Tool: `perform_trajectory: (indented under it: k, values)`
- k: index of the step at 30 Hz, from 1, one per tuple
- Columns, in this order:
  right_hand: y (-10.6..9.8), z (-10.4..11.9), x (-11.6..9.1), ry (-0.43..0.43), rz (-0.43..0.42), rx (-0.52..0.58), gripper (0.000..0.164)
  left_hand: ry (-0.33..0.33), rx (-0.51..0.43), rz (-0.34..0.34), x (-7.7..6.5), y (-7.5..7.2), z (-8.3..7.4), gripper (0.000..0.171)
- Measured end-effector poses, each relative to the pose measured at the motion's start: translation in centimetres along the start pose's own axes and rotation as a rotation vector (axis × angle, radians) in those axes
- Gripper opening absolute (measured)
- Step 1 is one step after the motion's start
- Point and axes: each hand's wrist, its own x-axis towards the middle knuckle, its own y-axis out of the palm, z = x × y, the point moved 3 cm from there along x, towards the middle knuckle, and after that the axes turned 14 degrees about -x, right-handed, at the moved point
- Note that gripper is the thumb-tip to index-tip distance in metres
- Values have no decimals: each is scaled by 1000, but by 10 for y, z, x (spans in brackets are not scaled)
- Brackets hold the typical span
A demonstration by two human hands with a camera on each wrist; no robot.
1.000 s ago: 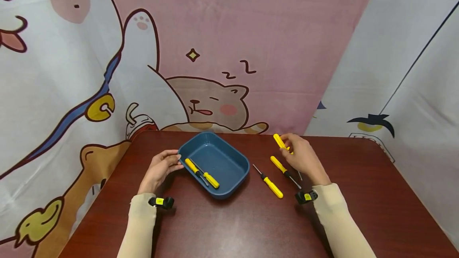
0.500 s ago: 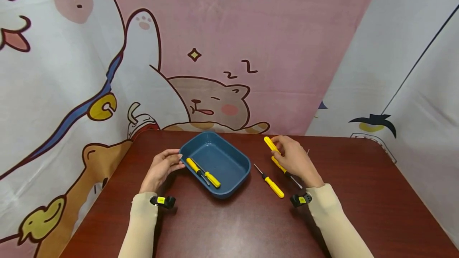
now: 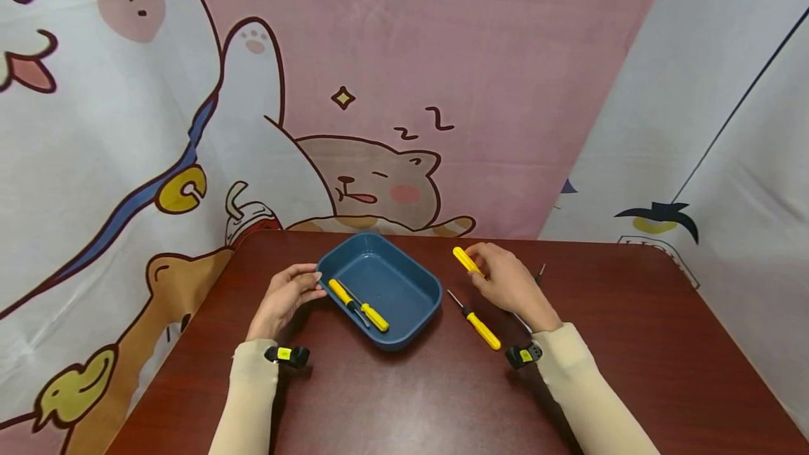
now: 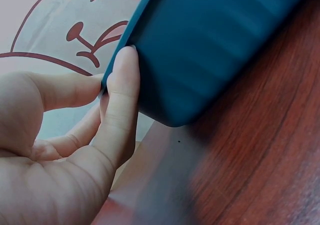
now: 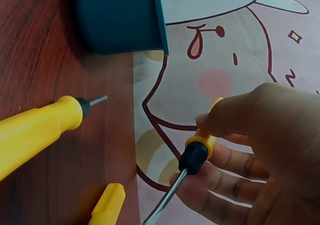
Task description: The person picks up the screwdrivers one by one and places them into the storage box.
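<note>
My left hand (image 3: 284, 300) pinches the left rim of a blue rectangular tray (image 3: 407, 286), thumb and fingers on either side of its edge in the left wrist view. Inside the tray lie two yellow-handled screwdrivers, one (image 3: 341, 292) beside the other (image 3: 375, 317). Right of the tray, my right hand (image 3: 508, 286) holds a screwdriver (image 5: 195, 155) by its yellow handle, above the table. Its black collar and metal shaft show in the right wrist view. A yellow screwdriver (image 3: 482, 330) rests between tray and right hand. Another screwdriver's shaft (image 3: 522, 321) emerges from under that hand, which hides its handle.
The dark red wooden table (image 3: 404, 406) ends at a back edge just beyond the tray. Behind it hangs a cloth (image 3: 505, 90) printed with cartoon animals. Each wrist wears a small black camera on a strap.
My right hand has moved left towards the tray with the held screwdriver, now covering the handle of one on the table. My left hand and the tray stay in place.
</note>
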Motion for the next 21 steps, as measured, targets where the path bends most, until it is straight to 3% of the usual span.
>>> perform_trajectory:
  k: [21]
  values:
    - [-8,26,13,-127,66,-27,34,-4,-11,11,0,0,0,41]
